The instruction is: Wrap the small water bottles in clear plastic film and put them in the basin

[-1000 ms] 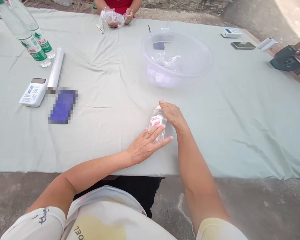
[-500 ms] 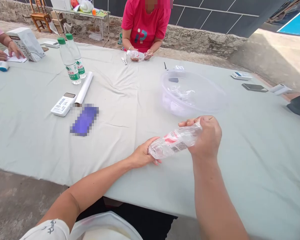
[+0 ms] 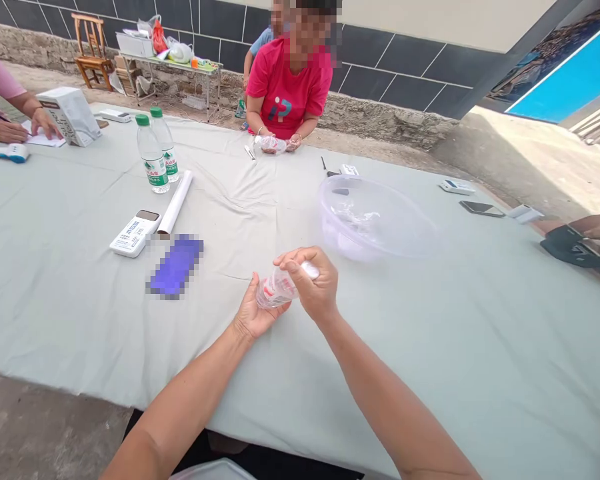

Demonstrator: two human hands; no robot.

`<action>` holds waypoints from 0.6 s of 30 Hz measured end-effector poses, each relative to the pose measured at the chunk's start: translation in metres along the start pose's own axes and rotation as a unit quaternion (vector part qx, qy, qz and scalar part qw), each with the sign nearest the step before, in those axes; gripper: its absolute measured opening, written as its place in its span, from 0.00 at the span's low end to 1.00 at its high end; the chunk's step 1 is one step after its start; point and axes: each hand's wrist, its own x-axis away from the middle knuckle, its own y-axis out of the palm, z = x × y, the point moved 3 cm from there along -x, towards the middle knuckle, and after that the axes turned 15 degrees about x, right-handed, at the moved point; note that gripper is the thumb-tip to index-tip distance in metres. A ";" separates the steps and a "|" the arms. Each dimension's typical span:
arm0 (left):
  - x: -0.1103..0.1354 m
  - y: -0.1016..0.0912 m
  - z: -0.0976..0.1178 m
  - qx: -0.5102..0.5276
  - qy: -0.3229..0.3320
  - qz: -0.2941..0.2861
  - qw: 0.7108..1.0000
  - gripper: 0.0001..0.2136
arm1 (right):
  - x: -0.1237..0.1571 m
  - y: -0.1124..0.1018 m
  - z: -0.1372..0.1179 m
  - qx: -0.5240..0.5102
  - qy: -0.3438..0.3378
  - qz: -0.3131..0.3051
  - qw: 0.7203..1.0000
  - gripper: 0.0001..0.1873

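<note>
- Clear plastic bottle point(image 3: 276, 289), centre of the frame: probably light, thin-walled, slippery.
- Left hand point(image 3: 254, 312) cups its base; right hand point(image 3: 316, 285) grips the upper end.
- Best hold: likely the labelled middle, gently.

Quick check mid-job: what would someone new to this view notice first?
Probably the vivid pinkish-red short-sleeved shirt on the person across the table. Nearest the camera, a small clear plastic bottle with a red-and-white label is held between the left hand and right hand. Beyond the right hand sits a wide translucent lilac plastic basin; two clear, green-capped plastic bottles stand upright farther left.
</note>
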 end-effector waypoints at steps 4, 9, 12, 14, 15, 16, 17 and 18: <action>-0.003 -0.006 0.001 -0.005 -0.022 0.033 0.999 0.24 | -0.016 0.008 0.012 0.027 0.078 -0.023 0.996 0.17; -0.007 -0.012 -0.004 -0.069 -0.044 0.012 0.997 0.39 | -0.067 -0.007 0.037 0.043 0.146 -0.007 0.988 0.17; -0.009 -0.015 -0.009 -0.098 -0.057 0.015 0.993 0.36 | -0.110 -0.012 0.046 0.090 0.128 0.016 0.988 0.16; -0.010 -0.017 -0.011 -0.116 -0.065 0.017 0.991 0.31 | -0.141 -0.010 0.052 0.128 0.116 0.036 0.984 0.16; -0.010 -0.017 -0.012 -0.124 -0.068 0.013 0.990 0.28 | -0.156 -0.008 0.057 0.146 0.115 0.050 0.981 0.15; -0.010 -0.018 -0.012 -0.130 -0.070 0.008 0.989 0.26 | -0.169 -0.005 0.062 0.164 0.117 0.069 0.977 0.15; -0.010 -0.019 -0.012 -0.135 -0.071 0.004 0.988 0.24 | -0.182 -0.002 0.067 0.182 0.120 0.088 0.972 0.15; -0.011 -0.020 -0.012 -0.139 -0.070 0.001 0.988 0.23 | -0.192 0.002 0.072 0.200 0.124 0.104 0.966 0.14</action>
